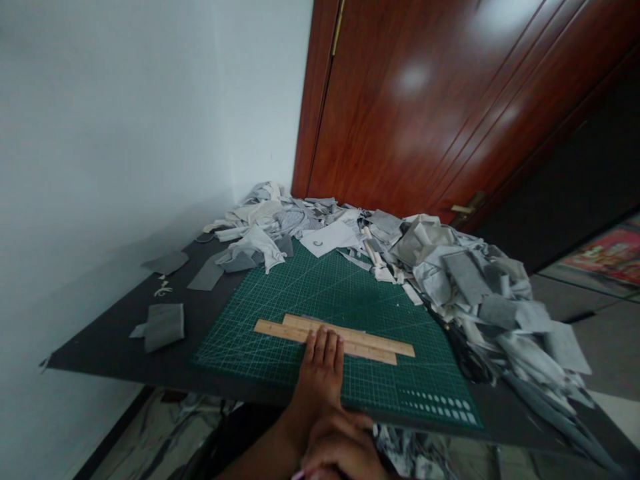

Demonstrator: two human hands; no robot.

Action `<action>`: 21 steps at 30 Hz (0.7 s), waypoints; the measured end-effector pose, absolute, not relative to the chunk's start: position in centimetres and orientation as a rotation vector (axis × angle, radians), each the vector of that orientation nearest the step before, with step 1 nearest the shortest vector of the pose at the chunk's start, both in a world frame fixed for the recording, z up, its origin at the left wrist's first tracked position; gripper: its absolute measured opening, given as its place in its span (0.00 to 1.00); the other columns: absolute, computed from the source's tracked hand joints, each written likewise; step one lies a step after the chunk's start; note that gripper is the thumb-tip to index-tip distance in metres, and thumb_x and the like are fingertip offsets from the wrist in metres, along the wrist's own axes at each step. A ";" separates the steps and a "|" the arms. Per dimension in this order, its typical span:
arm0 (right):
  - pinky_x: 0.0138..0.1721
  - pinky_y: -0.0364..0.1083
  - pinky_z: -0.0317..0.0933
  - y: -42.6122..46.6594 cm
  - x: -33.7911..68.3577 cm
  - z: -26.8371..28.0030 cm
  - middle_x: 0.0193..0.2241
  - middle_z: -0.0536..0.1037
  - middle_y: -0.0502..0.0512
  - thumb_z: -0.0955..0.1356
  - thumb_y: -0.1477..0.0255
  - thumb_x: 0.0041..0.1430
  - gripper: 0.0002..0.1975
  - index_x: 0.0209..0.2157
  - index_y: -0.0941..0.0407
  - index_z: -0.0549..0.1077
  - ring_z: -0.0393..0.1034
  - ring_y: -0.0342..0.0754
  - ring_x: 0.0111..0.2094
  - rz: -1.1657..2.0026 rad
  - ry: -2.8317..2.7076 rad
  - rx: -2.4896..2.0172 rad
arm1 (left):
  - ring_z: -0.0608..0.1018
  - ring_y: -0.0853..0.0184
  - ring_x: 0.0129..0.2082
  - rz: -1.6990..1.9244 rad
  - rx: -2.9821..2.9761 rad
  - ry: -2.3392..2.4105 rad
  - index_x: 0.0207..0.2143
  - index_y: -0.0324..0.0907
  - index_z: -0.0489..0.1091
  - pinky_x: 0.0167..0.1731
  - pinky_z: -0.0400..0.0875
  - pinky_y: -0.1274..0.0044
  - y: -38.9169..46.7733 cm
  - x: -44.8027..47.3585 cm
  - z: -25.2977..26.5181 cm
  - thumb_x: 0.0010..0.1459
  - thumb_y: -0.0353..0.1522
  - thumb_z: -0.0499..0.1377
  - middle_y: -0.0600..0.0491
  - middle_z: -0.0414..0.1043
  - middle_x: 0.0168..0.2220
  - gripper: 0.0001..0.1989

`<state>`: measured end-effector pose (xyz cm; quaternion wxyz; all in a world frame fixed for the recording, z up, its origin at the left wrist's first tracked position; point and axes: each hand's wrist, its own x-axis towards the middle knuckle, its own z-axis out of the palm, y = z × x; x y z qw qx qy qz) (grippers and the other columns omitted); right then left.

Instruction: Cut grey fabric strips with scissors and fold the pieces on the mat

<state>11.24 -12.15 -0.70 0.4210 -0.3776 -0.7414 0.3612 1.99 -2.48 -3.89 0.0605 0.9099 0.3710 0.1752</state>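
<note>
My left hand (323, 363) lies flat on two wooden rulers (370, 351), its fingers stretched out and pressing them down. The rulers rest side by side, slightly offset, on a green cutting mat (345, 290) with a white grid. A thin grey edge, perhaps fabric, shows along the rulers' far side. Close to the left wrist, at the table's front edge, is my right hand (343, 443), its fingers curled and blurred. Whatever it may hold is hidden, apart from a small pale pink bit at the bottom of the picture.
Grey and white fabric scraps (280, 217) lie along the mat's far side, with a larger heap (465, 280) at the right. Black-handled scissors (467, 360) seem to lie beside that heap. Grey pieces (165, 327) sit on the dark table (110, 343) at left, near the wall.
</note>
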 end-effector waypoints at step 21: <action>0.42 0.45 0.67 6.3 14.6 2.2 0.33 0.80 0.54 0.68 0.84 0.64 0.11 0.35 0.56 0.80 0.74 0.48 0.36 0.410 -2.278 -1.216 | 0.61 0.36 0.69 0.588 2.659 1.168 0.62 0.29 0.68 0.71 0.43 0.51 -3.7 2.1 -1.6 0.38 0.71 0.58 0.30 0.66 0.64 0.65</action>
